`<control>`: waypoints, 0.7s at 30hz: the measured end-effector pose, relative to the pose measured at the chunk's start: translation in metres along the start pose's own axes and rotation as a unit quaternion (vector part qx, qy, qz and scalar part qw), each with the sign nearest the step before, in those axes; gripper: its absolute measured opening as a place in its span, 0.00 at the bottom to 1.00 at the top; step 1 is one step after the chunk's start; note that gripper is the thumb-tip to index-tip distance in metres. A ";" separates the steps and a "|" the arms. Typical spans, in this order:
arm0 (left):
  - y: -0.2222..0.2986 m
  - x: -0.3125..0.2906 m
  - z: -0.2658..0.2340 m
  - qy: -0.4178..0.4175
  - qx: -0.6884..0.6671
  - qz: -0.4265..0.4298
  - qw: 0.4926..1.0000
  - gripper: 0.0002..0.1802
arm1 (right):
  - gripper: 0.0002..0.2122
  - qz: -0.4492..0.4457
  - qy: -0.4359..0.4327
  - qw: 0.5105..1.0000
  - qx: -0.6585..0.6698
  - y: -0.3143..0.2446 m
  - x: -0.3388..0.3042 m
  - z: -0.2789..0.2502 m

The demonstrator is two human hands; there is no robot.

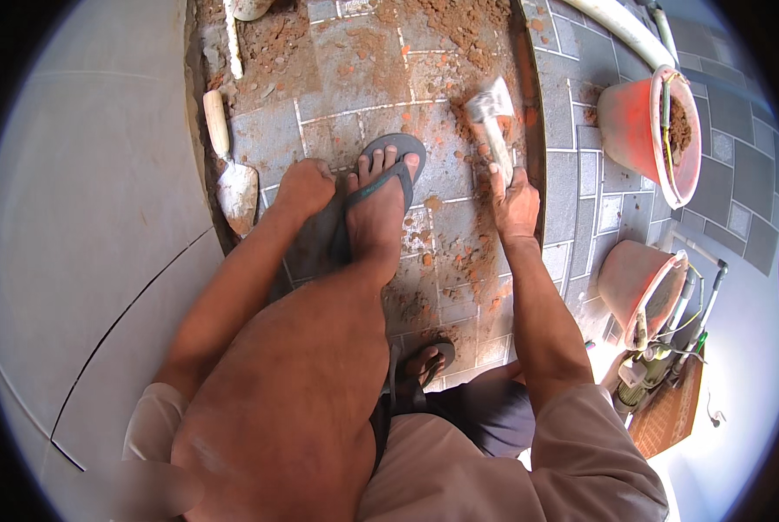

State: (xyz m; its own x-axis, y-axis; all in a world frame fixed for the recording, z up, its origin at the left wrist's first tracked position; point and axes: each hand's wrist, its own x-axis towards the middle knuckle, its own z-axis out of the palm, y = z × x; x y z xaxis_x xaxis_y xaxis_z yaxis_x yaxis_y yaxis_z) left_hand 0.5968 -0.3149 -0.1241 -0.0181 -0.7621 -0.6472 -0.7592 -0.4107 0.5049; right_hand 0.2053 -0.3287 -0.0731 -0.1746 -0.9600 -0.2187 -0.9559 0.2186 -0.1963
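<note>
A floor of grey tiles [320, 139], strewn with brown soil and reddish crumbs, is bordered on the left by a smooth pale surface [102, 174]. Nearest, a bent bare leg [294, 383] is seen, its foot [375, 213] shod in a dark flip-flop [404, 143] and planted on the tiles. Just to the left of that foot, the left hand [305, 187] is clenched in a fist. On the other side, a short-handled tool [492, 106] is grasped by its pale handle in the right hand [517, 204]; its broad, whitish head is pointed away from the body, beside a raised edge, and whether the tiles are touched by it cannot be told. Beyond the left hand, a trowel [237, 187] is laid along the left border, wooden handle outermost. To the right, two reddish buckets [629, 130] are placed, the farther one partly filled with soil. Farthest off, looser soil [463, 30] is heaped.
</note>
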 end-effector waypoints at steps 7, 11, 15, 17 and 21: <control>0.001 0.004 -0.001 0.006 0.018 0.020 1.000 0.14 | 0.38 0.077 0.005 0.997 -0.014 -0.001 0.022 0.000; 0.004 -0.008 -0.005 -0.001 -0.001 -0.009 1.000 0.15 | 0.38 -0.055 0.031 0.998 0.025 -0.014 0.009 -0.005; 0.006 -0.001 -0.003 -0.005 0.011 0.007 1.000 0.14 | 0.38 0.079 0.035 0.996 -0.008 0.008 0.023 0.007; 0.013 -0.003 -0.003 0.007 0.046 0.018 0.999 0.14 | 0.37 0.053 0.023 0.998 -0.011 0.007 0.028 0.011; 0.006 -0.009 -0.007 0.005 0.006 -0.004 1.000 0.14 | 0.37 -0.056 0.007 0.998 0.018 -0.012 0.007 -0.004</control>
State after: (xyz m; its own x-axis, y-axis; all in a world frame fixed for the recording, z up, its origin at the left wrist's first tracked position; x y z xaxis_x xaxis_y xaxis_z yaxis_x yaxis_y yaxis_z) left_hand 0.5969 -0.3139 -0.1110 -0.0056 -0.7632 -0.6461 -0.7668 -0.4115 0.4927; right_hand 0.2146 -0.3386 -0.0685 -0.0714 -0.9810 -0.1803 -0.9605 0.1163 -0.2526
